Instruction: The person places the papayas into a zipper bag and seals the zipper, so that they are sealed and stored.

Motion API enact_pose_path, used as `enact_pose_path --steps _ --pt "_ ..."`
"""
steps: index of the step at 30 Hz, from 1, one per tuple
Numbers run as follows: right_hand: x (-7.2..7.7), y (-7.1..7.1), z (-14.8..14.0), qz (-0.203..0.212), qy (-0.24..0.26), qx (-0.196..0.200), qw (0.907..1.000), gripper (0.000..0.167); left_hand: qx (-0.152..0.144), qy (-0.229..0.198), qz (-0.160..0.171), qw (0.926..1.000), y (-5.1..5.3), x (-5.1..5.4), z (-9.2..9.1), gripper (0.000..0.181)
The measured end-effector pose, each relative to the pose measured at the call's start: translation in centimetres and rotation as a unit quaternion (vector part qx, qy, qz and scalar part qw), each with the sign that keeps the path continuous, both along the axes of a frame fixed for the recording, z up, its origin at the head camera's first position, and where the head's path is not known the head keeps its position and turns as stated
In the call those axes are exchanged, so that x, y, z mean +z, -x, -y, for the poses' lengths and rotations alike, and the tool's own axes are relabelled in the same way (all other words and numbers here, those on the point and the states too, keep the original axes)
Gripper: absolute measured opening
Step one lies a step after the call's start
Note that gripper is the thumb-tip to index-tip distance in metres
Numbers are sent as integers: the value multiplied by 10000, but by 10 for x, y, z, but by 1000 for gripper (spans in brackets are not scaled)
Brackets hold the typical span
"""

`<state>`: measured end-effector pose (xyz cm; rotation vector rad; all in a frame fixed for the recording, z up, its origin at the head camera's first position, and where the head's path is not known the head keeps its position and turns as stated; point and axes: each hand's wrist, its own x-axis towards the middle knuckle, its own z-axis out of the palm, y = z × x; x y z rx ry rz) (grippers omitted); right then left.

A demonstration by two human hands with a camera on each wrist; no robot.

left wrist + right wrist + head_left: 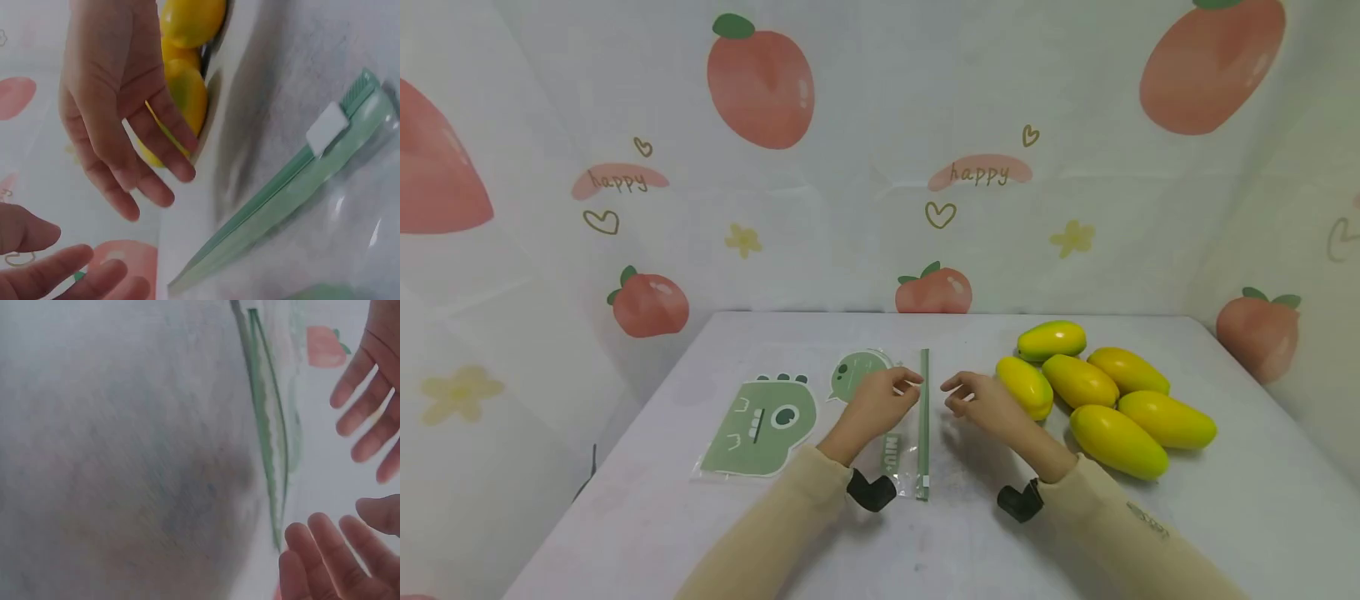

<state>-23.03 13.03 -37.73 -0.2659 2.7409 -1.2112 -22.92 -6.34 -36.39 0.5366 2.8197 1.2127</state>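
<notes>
A clear zip bag [906, 467] printed with a green cartoon monster lies flat on the table. Its green zip strip [924, 417] faces right, and a white slider [327, 129] sits near one end. Over the bag, just left of the strip, hovers my left hand [880, 400], fingers loosely bent and holding nothing. My right hand [985, 404] is held in the air right of the strip, its fingers relaxed and nothing in them. The palms face each other with a gap between. In the right wrist view the zip edge [265, 425] shows two green lips parted in the middle.
Several yellow-green, mango-like fruits [1118, 442] lie grouped on the right side of the white table [985, 550]. The nearest fruit [1025, 387] is just beyond my right hand. A fruit-printed cloth [850, 217] hangs behind and at both sides. Each wrist wears a black camera mount [872, 492].
</notes>
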Motion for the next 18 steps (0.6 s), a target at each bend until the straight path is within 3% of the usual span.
enact_pose_path --steps 4,7,12,14,18 --pt "-8 6 3 424 347 58 9985 27 27 -441 298 9986 4 -7 -3 27" --pt "-12 11 6 706 405 62 9967 30 175 -876 824 9926 7 -15 -6 25" --pt "-18 17 8 1050 383 92 9937 31 621 -1688 1754 9679 14 -29 -8 26" --pt "-21 20 9 1089 429 169 9930 32 726 -1916 1966 9588 16 -35 -9 28" --pt "-22 22 9 1210 564 237 9908 37 827 -2194 2166 9477 19 -43 -10 30"
